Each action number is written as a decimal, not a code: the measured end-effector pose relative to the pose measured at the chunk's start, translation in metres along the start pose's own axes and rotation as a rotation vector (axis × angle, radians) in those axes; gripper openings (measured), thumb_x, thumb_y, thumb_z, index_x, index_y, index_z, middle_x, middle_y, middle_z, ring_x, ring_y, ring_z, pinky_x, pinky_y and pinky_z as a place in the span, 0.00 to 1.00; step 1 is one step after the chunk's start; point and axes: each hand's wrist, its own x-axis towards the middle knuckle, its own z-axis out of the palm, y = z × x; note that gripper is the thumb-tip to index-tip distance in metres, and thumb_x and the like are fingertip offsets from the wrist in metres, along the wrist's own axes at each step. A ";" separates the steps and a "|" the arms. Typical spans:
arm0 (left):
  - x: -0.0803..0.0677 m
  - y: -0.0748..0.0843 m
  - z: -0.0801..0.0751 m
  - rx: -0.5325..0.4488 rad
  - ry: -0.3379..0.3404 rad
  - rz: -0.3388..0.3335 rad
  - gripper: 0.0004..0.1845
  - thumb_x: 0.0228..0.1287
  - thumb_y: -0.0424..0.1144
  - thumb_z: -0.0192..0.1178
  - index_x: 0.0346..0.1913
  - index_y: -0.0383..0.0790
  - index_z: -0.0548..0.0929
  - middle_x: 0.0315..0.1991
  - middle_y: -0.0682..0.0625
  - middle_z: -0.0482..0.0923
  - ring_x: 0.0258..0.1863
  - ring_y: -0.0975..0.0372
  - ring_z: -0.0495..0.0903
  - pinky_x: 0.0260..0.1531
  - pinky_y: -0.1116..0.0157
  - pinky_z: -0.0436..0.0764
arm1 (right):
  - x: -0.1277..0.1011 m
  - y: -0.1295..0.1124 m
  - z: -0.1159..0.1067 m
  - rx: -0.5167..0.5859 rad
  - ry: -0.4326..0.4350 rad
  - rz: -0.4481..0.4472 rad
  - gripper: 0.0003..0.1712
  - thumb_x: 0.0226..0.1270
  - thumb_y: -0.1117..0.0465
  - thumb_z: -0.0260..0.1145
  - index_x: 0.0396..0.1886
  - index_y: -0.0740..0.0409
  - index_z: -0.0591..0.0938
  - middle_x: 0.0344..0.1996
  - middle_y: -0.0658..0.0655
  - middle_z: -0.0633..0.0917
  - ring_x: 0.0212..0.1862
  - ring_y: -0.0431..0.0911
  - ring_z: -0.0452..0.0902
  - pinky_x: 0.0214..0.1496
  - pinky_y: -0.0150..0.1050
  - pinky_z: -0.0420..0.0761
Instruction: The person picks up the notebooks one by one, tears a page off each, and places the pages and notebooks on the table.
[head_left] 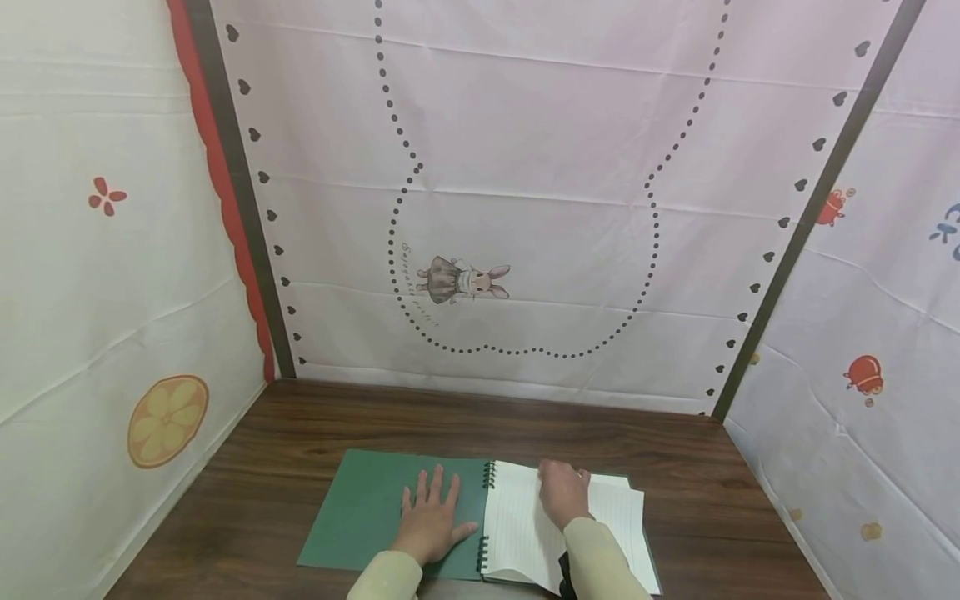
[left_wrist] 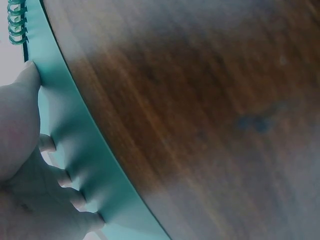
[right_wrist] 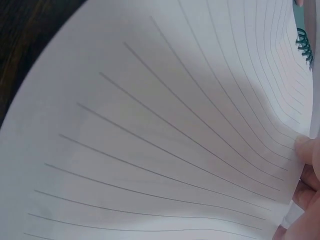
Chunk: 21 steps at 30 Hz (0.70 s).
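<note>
On the table (head_left: pixel 225 517), the open notebook (head_left: pixel 468 479) holds lined pages (head_left: pixel 618 517) in its coil (head_left: pixel 483 553). Your left hand (head_left: pixel 429 521) rests, fingers spread, on the green cover (head_left: pixel 360 508); your right hand (head_left: pixel 564 493) pinches one bent sheet (right_wrist: pixel 165 135).

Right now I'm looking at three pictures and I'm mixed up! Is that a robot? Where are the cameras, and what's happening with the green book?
No robot here: those are a person's two bare hands. The big picture comes from a camera on their head, looking forward and down. The other two come from cameras on their wrists, one for each hand.

On the brown table lies an open notebook. Its green cover is on the left, black rings run down the middle, and lined paper is on the right.

The left hand rests on the cover, fingers spread. The right hand pinches a page, which bends.
</note>
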 end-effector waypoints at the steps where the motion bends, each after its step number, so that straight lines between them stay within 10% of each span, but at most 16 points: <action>1: 0.000 0.000 0.000 0.000 -0.003 -0.002 0.44 0.62 0.64 0.56 0.73 0.40 0.62 0.76 0.35 0.48 0.75 0.36 0.47 0.67 0.32 0.50 | 0.000 0.000 0.000 0.003 -0.002 0.003 0.07 0.60 0.70 0.65 0.31 0.54 0.86 0.33 0.55 0.89 0.38 0.51 0.85 0.56 0.63 0.71; 21: -0.002 0.001 -0.003 0.001 -0.008 0.000 0.44 0.62 0.65 0.55 0.73 0.40 0.61 0.76 0.34 0.48 0.74 0.35 0.46 0.67 0.32 0.49 | -0.001 0.007 0.000 0.025 0.008 -0.052 0.07 0.59 0.72 0.66 0.35 0.60 0.86 0.33 0.57 0.89 0.42 0.52 0.86 0.69 0.58 0.66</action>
